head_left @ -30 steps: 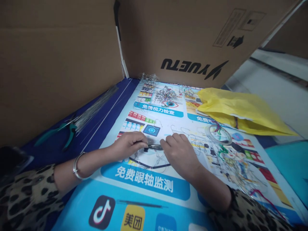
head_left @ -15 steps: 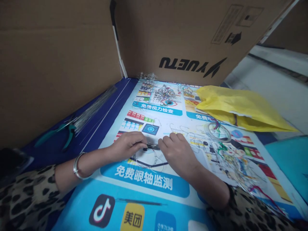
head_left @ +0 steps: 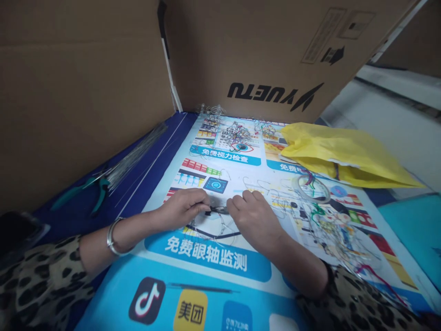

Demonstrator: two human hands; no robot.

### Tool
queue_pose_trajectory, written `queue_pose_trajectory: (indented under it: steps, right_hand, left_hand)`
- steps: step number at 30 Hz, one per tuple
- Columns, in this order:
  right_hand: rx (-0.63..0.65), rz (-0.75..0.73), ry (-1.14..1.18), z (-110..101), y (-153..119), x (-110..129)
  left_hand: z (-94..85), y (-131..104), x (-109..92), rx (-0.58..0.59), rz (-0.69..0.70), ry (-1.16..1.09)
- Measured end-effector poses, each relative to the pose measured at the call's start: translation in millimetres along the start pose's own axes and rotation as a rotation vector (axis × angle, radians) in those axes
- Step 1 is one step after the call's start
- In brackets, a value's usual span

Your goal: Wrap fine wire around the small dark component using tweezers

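My left hand (head_left: 188,207) is closed in a pinch above the printed sheet, thumb against the fingers. It grips a thin wire, mostly hidden, with a small dark bit at the fingertips. Facing it, my right hand (head_left: 255,220) is wrapped round what look like pliers (head_left: 219,209); only their dark metal nose shows, reaching toward the left fingertips. Under both hands, thin bent wires (head_left: 210,233) lie on the printed sheet (head_left: 220,184). More hooked wires (head_left: 262,186) are spread just beyond the right hand.
Cardboard walls (head_left: 262,50) enclose the back and left. Teal-handled pliers (head_left: 99,195) and a bundle of straight wires (head_left: 136,154) lie left. Tangled wire pieces (head_left: 237,133) sit at the back. To the right are a tape roll (head_left: 325,198), a yellow bag (head_left: 344,142) and coloured wires (head_left: 344,239).
Both hands hold nearly the same place and grip. The view has shifted very slightly; nothing has been taken up or let go.
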State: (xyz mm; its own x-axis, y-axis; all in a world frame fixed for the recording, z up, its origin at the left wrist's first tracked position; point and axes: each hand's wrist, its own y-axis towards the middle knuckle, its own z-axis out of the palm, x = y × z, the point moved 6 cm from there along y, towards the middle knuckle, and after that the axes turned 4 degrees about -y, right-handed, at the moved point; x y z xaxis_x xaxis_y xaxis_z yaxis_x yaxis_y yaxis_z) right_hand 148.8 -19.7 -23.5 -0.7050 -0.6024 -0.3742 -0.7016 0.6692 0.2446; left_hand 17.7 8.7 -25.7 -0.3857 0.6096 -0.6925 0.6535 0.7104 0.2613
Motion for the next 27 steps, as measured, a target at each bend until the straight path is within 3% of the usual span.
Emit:
queue_pose_trajectory:
  steps: [15, 27]
  right_hand:
    - [-0.009, 0.003, 0.008, -0.4, -1.3, 0.6]
    - [0.012, 0.058, 0.029, 2.2, -6.0, -5.9]
  left_hand:
    - [1.5, -0.9, 0.5, 0.03, -0.006, -0.027]
    - [-3.4, -0.5, 10.5, -0.021, -0.194, -0.14]
